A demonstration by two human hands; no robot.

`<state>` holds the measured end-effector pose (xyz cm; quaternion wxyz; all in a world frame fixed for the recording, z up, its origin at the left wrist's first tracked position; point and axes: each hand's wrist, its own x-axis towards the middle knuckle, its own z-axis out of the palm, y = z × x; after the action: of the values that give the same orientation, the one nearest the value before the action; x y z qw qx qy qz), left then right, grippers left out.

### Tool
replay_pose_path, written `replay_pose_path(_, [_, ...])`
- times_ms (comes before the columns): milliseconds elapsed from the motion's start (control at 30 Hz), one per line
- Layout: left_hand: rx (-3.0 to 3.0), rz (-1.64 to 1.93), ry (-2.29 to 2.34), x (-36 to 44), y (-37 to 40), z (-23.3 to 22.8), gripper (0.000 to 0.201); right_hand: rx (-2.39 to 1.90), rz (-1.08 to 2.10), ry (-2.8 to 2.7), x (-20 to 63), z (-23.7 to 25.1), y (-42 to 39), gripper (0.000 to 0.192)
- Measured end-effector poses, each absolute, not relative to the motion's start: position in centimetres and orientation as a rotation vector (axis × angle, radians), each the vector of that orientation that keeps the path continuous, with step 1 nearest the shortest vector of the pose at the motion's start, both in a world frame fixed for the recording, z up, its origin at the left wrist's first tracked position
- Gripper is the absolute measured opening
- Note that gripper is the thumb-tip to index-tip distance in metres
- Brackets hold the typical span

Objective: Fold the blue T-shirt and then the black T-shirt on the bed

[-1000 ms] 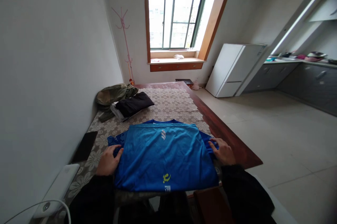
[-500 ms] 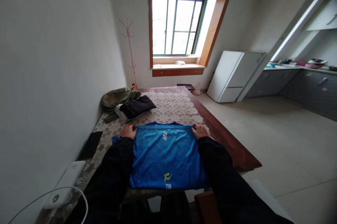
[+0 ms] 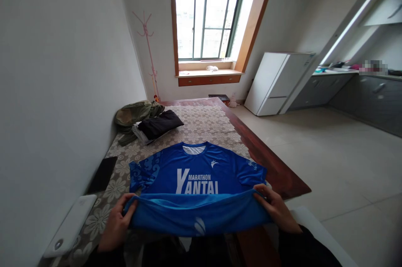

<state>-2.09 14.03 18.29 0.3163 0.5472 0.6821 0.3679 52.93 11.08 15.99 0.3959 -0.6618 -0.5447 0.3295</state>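
A blue T-shirt (image 3: 194, 166) lies front up on the table, its collar pointing away from me and both short sleeves spread. White print on its chest reads "Marathon Yantai", partly covered at the bottom. The lighter blue lower part is lifted toward me in a loose band. My left hand (image 3: 121, 216) pinches the band's left corner between thumb and fingers. At the opposite corner, my right hand (image 3: 273, 206) grips the fabric the same way. The hem's underside shows a small white logo.
A patterned tablecloth (image 3: 204, 122) covers the dark red wooden table (image 3: 276, 170). Folded black clothing (image 3: 161, 125) and an olive garment (image 3: 135, 114) lie at the back left. A dark flat object (image 3: 102, 173) and a white device (image 3: 70, 225) sit along the left edge.
Both hands have drawn the shirt's lower part back toward me, uncovering the chest print and sleeves. Earlier that part lay folded up near the collar. The view has shifted slightly.
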Motion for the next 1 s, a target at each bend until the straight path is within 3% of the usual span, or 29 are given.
replay_pose_path(133, [1.561, 0.654, 2.018, -0.9, 13.9, 18.2, 0.029, -1.862, 0.713, -1.544, 52.6, 14.7, 11.9, 0.035])
replay_pose_path(367, [1.68, 0.377, 2.13, 0.7, 16.7, 17.8, 0.027, -2.018, 0.338, -1.8, 51.1, 12.5, 12.7, 0.029])
replay_pose_path(500, [1.646, 0.437, 2.148, 0.3, 16.7, 17.0, 0.035, -1.988, 0.256, -1.728, 51.3, 11.3, 12.2, 0.031])
replay_pose_path(800, [1.542, 0.471, 2.542, -1.2, 18.2, 16.6, 0.078, -2.17, -0.167, -1.339, 55.1, 9.5, 13.6, 0.069])
replay_pose_path(900, [1.507, 0.345, 2.535, -0.9, 19.6, 16.2, 0.079, -2.375, -0.123, -1.239, 56.1, 8.8, 14.5, 0.072])
replay_pose_path(1000, [1.573, 0.325, 2.454, -0.5, 20.8, 15.8, 0.065, -2.391, -0.088, -1.34, 55.9, 8.6, 15.3, 0.061])
